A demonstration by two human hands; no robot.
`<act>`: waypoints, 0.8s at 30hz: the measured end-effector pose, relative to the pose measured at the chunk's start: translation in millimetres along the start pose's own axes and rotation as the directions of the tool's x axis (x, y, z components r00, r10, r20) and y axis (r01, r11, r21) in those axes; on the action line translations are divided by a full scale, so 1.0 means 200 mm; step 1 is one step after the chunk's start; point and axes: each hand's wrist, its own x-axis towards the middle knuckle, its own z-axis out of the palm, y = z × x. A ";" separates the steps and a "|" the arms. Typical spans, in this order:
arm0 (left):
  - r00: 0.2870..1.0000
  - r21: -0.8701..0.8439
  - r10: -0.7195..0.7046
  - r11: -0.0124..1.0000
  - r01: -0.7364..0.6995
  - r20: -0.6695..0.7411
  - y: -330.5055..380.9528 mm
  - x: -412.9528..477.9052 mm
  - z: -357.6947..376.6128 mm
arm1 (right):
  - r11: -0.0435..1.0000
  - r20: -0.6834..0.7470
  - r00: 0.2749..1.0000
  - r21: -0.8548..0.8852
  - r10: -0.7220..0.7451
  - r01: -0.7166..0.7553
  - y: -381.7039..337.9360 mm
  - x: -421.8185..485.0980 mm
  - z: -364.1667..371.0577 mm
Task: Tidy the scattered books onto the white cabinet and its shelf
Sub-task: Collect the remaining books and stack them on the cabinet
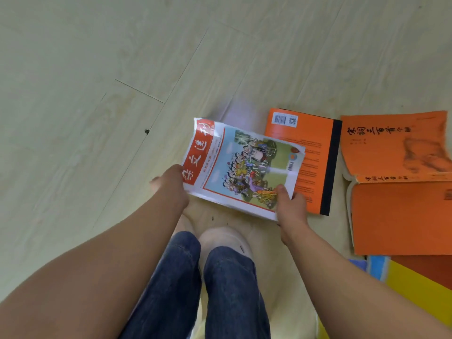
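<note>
Left hand (171,187) gripping magazine (242,165) at near-left corner, fingers hidden beneath; right hand (291,211) pinching near-right edge, thumb on cover. Red band with white Chinese characters, small barcode. Right of fingers: orange book (305,143), barcode and QR code; open orange book (396,211), black brush-script title.

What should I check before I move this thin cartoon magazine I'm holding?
1. Left hand holds the thin cartoon-cover magazine with the red title band: ok.
2. Right hand pinches its near corner: ok.
3. Magazine lifted free of the flat orange book with the black spine: cannot tell.
4. White cabinet in sight: not ok, out of view.
5. Other books all collected: not ok, the open orange paperback lies face down too.
</note>
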 end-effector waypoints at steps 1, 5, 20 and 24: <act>0.995 -0.026 -0.087 0.996 0.089 0.044 0.01 -0.05 0.03 | 0.999 0.055 0.998 -0.045 -0.021 0.024 0.01 -0.01 0.02; 0.925 0.021 -0.287 0.957 0.291 0.251 -0.12 -0.16 0.13 | 0.907 0.307 0.948 -0.370 -0.084 0.201 0.02 -0.05 0.00; 0.740 0.817 0.399 -0.042 -0.576 0.542 -0.20 -0.08 0.15 | 0.921 -0.235 0.931 -0.210 0.279 -0.329 0.02 0.26 -0.23; 0.674 0.701 0.201 -0.137 -0.699 0.711 -0.27 -0.13 0.26 | 0.937 -0.143 0.931 -0.047 0.336 -0.346 0.04 0.27 -0.19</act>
